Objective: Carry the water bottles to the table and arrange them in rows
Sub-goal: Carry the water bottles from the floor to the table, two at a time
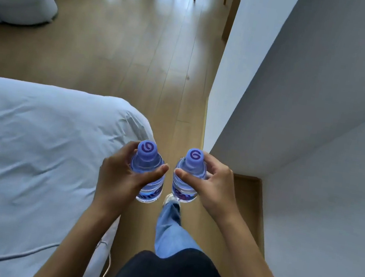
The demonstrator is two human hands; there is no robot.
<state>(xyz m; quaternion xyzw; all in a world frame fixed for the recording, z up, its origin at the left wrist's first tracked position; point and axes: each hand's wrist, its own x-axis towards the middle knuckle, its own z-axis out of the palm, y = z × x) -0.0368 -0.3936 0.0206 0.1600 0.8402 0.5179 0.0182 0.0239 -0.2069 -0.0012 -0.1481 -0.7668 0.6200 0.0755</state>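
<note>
We grip two clear, purple-capped bottles upright beside the bed [24, 139]: left hand [120, 176] wraps left bottle [148, 173], right hand [214, 185] wraps right bottle [187, 181].

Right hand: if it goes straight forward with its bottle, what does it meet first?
Probably the white wall corner just ahead of the right hand and its bottle; depth is unclear, so it may pass left of it over bare floor.
</note>
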